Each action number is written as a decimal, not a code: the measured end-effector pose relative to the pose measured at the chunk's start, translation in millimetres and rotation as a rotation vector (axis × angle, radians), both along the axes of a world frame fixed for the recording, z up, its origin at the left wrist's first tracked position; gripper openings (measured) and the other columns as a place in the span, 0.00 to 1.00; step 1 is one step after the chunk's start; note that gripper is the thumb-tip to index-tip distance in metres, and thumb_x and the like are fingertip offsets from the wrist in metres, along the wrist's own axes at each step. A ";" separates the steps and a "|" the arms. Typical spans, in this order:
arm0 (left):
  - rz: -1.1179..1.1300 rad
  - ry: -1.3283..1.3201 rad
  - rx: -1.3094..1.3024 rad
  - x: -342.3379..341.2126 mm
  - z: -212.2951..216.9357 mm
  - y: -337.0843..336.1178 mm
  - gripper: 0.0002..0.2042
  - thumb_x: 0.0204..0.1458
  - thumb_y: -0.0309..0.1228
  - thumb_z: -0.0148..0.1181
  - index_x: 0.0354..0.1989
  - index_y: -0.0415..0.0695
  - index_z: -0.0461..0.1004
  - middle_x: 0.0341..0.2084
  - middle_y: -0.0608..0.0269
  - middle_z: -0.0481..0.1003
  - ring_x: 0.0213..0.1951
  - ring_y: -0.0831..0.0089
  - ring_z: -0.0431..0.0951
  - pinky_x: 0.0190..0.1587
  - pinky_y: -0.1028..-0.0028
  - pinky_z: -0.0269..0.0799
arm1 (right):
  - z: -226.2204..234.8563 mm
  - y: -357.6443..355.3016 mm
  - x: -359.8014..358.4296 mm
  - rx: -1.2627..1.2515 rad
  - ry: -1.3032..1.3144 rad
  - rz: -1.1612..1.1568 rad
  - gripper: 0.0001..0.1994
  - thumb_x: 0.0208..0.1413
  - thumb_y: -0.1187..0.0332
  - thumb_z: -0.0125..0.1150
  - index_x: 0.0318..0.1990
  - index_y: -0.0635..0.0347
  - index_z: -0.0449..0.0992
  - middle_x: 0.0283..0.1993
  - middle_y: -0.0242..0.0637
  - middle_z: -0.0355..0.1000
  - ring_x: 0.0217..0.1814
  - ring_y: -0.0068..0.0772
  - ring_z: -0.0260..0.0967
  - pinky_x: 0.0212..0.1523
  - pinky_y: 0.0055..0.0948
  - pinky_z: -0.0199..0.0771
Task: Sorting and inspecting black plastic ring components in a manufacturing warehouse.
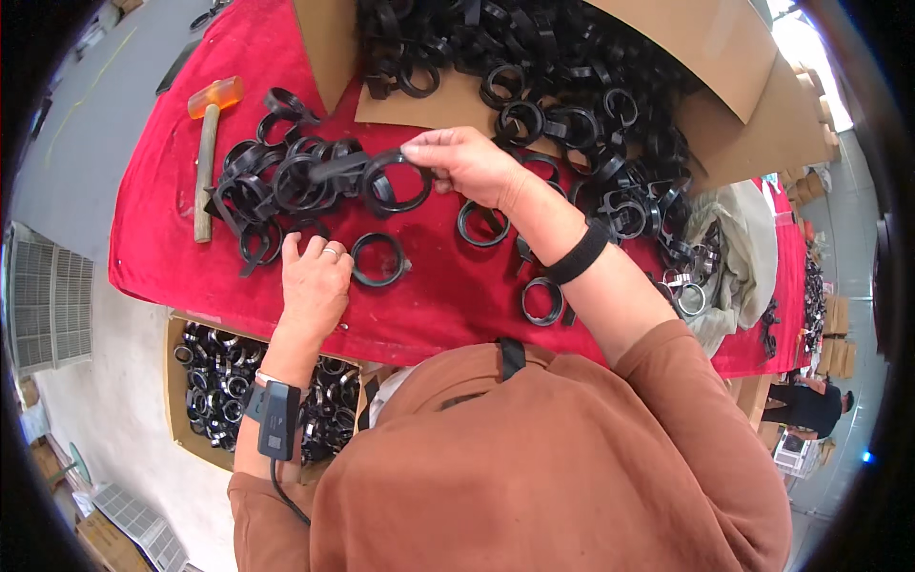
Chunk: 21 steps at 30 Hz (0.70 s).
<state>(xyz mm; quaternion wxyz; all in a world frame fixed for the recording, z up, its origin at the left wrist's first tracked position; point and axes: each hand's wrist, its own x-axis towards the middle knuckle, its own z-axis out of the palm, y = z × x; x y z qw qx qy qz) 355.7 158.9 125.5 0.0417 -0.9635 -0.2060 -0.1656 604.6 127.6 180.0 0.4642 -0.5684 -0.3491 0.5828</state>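
My right hand point(462, 164) pinches a black ring with a flat arm point(400, 203) between thumb and fingers, raised over the red cloth. The ring's arm points left, slightly blurred, across a pile of similar black rings point(250, 186). My left hand point(316, 284) rests at the near edge of that pile, fingers a little apart and fingertips by a dark part. Just right of it lies another black ring point(357, 272), flat on the cloth. Two more loose rings, an upper one point(461, 229) and a lower one point(525, 307), lie below my right forearm.
A mallet point(206, 162) with an orange head lies left of the pile. A large cardboard box point(329, 52) spills many black rings across the far side of the red-covered table point(429, 319). Below the table's front edge stands a box point(178, 419) of rings. Another person point(810, 405) is far right.
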 end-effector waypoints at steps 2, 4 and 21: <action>0.010 0.014 -0.022 2.9 -4.0 0.0 0.03 0.35 0.25 0.54 0.21 0.45 0.73 0.27 0.66 0.72 0.38 0.68 0.70 0.52 0.54 0.58 | 1.1 1.7 3.7 -0.056 0.199 -0.047 0.08 0.55 0.63 0.57 0.35 0.57 0.74 0.23 0.20 0.66 0.19 0.11 0.51 0.21 0.15 0.52; 0.024 0.010 -0.023 5.5 -5.3 -2.0 0.03 0.35 0.26 0.55 0.21 0.45 0.73 0.27 0.66 0.72 0.38 0.68 0.70 0.53 0.52 0.57 | -1.8 1.9 2.6 -0.064 0.231 -0.045 0.08 0.55 0.62 0.57 0.34 0.56 0.74 0.24 0.20 0.66 0.19 0.11 0.51 0.20 0.15 0.51; -0.098 -0.067 -0.225 32.0 -39.3 -17.7 0.15 0.39 0.25 0.53 0.39 0.40 0.73 0.46 0.56 0.70 0.49 0.62 0.67 0.49 0.64 0.63 | -41.9 1.9 -26.3 0.205 -1.158 -0.108 0.13 0.50 0.76 0.47 0.44 0.72 0.66 0.43 0.60 0.66 0.43 0.59 0.67 0.42 0.43 0.71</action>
